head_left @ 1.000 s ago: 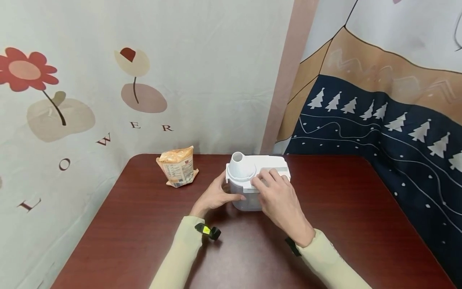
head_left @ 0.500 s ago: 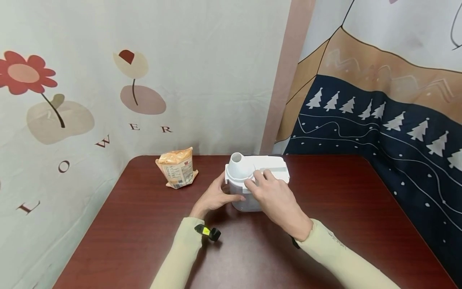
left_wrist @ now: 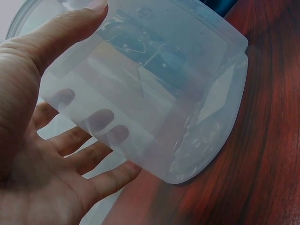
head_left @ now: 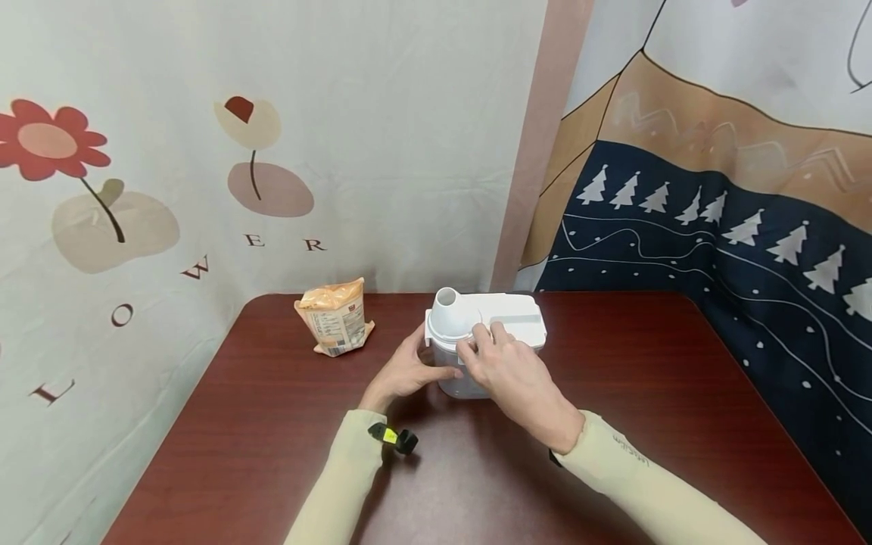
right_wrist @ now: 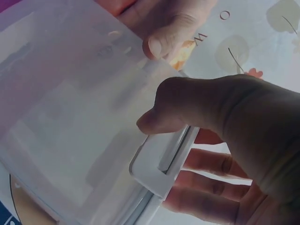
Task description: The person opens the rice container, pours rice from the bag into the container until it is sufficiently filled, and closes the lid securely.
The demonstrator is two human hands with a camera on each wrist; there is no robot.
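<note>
A translucent plastic storage container (head_left: 466, 387) stands upright near the table's back edge. Its white lid (head_left: 521, 306) has a cone-shaped spout (head_left: 450, 316) at the left. My left hand (head_left: 407, 369) grips the container's left side, thumb across the front wall; in the left wrist view its other fingers show partly through the plastic. At the lid's front edge, my right hand (head_left: 514, 378) pinches the lid at a white latch (right_wrist: 152, 164). The right thumb (right_wrist: 161, 115) is bent with its tip at the latch, and the other fingers lie over the lid's top.
Left of the container, a crumpled orange-and-white food packet (head_left: 334, 318) stands on the dark red wooden table (head_left: 272, 424). Printed fabric curtains (head_left: 409, 151) hang right behind the table's back edge. A black wrist strap with a yellow piece (head_left: 391, 437) sits on the left sleeve.
My right hand has shifted a little left along the lid's front edge, and its forearm has swung outward to the right. The left hand and the container stay in place.
</note>
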